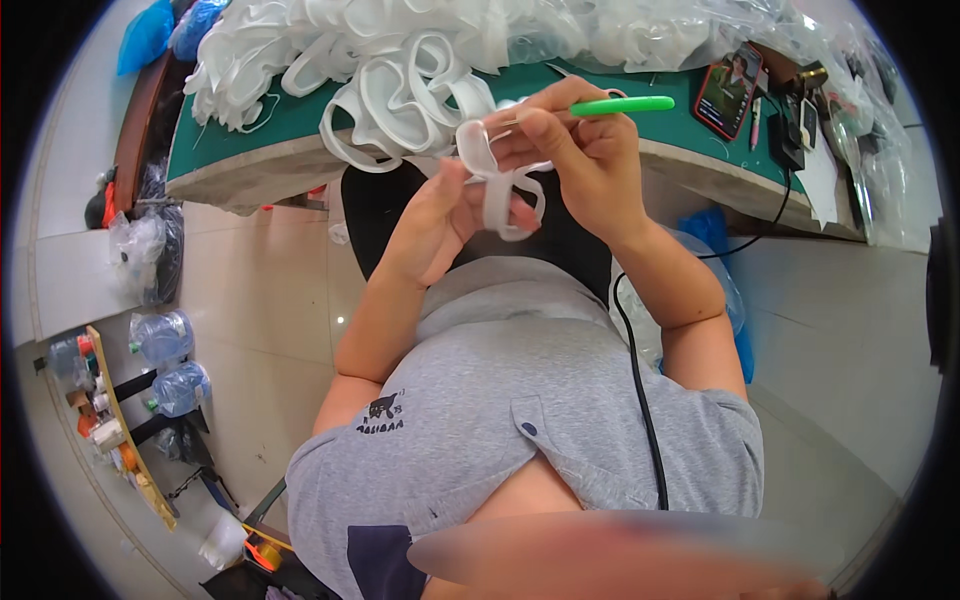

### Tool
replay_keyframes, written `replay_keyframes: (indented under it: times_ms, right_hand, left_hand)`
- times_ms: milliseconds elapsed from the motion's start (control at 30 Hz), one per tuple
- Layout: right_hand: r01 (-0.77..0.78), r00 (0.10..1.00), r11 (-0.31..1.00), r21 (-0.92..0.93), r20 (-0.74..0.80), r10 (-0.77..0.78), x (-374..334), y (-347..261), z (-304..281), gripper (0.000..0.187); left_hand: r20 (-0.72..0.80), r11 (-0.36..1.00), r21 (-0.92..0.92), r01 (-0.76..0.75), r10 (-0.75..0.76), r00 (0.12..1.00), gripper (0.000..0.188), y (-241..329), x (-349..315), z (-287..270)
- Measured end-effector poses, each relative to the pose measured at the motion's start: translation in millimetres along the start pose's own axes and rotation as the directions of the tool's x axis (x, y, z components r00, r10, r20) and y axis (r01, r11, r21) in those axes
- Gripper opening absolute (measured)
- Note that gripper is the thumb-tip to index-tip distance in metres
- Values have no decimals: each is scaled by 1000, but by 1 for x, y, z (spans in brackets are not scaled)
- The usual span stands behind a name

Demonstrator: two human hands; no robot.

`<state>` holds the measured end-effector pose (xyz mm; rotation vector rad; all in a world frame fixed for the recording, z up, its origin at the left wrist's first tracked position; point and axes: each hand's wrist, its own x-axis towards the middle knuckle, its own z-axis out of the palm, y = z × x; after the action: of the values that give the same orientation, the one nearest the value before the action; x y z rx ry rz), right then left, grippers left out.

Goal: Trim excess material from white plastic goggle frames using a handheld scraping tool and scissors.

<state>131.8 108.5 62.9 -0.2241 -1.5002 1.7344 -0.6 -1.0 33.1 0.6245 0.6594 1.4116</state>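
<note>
My left hand [437,222] pinches a white looped fabric band [496,205], held up in front of my lap near the table edge. The band's curved loops hang below and between my fingers. In my right hand [590,160] is a slim tool with a bright green handle [630,104]. Its handle sticks out to the right above my knuckles, and a thin metal part points left toward the band. My right fingertips are close to the band's upper loop; whether they touch it I cannot tell. Behind my hands, more white looped bands [385,105] lie heaped on the table.
The green-topped table [235,155] runs across the far side, with clear plastic bags along its back. At right lie a phone [728,90] in a red case and a black adapter [786,145] with a cable hanging past my arm. Water jugs [165,335] stand at left.
</note>
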Motion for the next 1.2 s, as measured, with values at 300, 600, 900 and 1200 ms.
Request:
replay_keyframes:
  times_ms: [300,600,900,1200]
  right_hand:
    - [235,813,946,223,-578,-66,41,-6,-99,18]
    - [-152,978,933,-326,-187,94,0,-13,-40,21]
    - [453,860,405,-794,270,-434,-7,10,-5,28]
    - [483,848,389,-785,307,-433,-13,18,6,28]
  left_hand:
    - [23,941,168,-293,294,956,23,1,-4,-21]
    - [-51,933,113,-342,349,936,22,-7,-6,-18]
    - [-30,851,383,-360,401,916,26,-10,-12,-2]
    - [-27,628,717,-303,459,888,35,-5,-13,-7]
